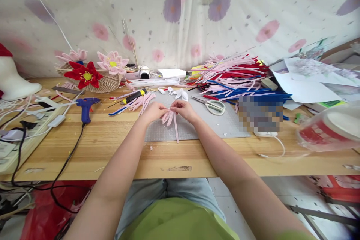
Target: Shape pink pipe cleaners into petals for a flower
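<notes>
- Head view: left hand (153,111) and right hand (184,109) pinch a pink pipe-cleaner bundle (169,118) above the grey mat (219,123).
- Petal loops formed; one stem hangs loose, unwrapped.
- Scissors (211,105) lie nearby.

You are wearing a lime-green top, its hem showing at six o'clock and a bit of short sleeve peeking in at five o'clock. Beneath it you are wearing pale blue denim over your lap. Your left hand (153,112) and right hand (184,109) are going bare: no gloves, rings, watch or bracelets, forearms uncovered to the elbows.
</notes>
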Tool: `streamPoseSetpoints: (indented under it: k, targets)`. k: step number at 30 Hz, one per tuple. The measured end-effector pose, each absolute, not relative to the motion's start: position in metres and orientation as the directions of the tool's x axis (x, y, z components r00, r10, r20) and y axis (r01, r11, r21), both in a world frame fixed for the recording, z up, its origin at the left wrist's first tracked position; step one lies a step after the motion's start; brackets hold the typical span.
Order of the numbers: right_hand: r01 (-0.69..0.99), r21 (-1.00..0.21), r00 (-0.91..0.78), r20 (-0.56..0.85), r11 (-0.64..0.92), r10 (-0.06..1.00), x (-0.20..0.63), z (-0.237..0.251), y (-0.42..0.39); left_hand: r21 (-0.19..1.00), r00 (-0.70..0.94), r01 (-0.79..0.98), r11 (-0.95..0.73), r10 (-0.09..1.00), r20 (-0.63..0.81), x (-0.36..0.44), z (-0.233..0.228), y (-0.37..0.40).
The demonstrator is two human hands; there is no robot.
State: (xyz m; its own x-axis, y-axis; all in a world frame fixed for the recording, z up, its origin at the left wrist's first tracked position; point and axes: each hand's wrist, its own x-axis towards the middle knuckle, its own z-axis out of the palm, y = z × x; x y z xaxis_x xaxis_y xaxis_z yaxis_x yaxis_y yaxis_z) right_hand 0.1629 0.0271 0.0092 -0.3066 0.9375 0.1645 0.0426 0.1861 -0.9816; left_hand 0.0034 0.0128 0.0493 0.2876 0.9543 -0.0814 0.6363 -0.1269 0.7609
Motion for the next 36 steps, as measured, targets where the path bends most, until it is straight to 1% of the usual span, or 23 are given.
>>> streamPoseSetpoints:
  k: [2,3,6,9,11,13,15,17,20,22,25,27,31,36]
  targets:
    - [0.033,-0.977,-0.307,0.191,0.211,0.932,0.164,0.010,0.027,0.840,0.367,0.537,-0.080,0.918,-0.147,0.005,0.044,0.012]
    - [0.031,-0.974,-0.307,0.204,0.224,0.929,0.164,0.010,0.027,0.871,0.382,0.489,-0.042,0.908,-0.170,0.005,0.042,0.010]
    - [0.052,-0.968,-0.281,0.223,0.247,0.933,0.162,0.012,0.026,0.932,0.337,0.341,0.123,0.909,-0.243,0.006,0.037,0.003]
    - [0.110,-0.971,-0.260,0.180,0.214,0.949,0.158,0.012,0.024,0.957,0.283,0.146,0.252,0.916,-0.285,0.007,0.031,-0.004]
    - [0.146,-0.974,-0.301,0.121,0.171,0.946,0.156,0.010,0.024,0.963,0.242,0.042,0.267,0.932,-0.269,0.007,0.025,-0.007]
    - [0.159,-0.980,-0.344,0.062,0.123,0.937,0.154,0.006,0.025,0.970,0.178,-0.036,0.242,0.956,-0.232,0.007,0.017,-0.007]
    - [0.160,-0.983,-0.324,0.035,0.091,0.945,0.152,0.002,0.028,0.974,0.098,-0.104,0.199,0.977,-0.189,0.008,0.010,-0.005]
    - [0.187,-0.976,-0.244,0.062,0.110,0.968,0.151,0.000,0.031,0.977,0.059,-0.129,0.172,0.984,-0.166,0.010,0.005,-0.002]
    - [0.224,-0.961,-0.117,0.137,0.160,0.984,0.149,-0.001,0.033,0.985,0.022,-0.111,0.133,0.991,-0.131,0.015,-0.002,-0.001]
    - [0.164,-0.978,-0.074,0.114,0.125,0.991,0.146,0.001,0.031,0.993,0.025,-0.078,0.091,0.996,-0.089,0.018,-0.006,-0.001]
    - [0.019,-1.000,-0.065,0.019,0.021,0.998,0.142,0.004,0.026,0.998,0.038,-0.047,0.035,0.999,-0.033,0.023,-0.008,-0.004]
    - [-0.046,-0.999,-0.077,-0.021,-0.025,0.997,0.139,0.006,0.024,0.995,0.062,-0.082,0.056,0.997,-0.051,0.025,-0.005,-0.007]
    - [-0.096,-0.995,-0.053,-0.023,-0.028,0.998,0.137,0.007,0.021,0.974,0.147,-0.161,0.157,0.980,-0.133,0.026,0.005,-0.014]
    - [-0.095,-0.995,-0.042,-0.035,-0.039,0.998,0.137,0.005,0.021,0.975,0.191,-0.139,0.176,0.970,-0.148,0.027,0.006,-0.016]
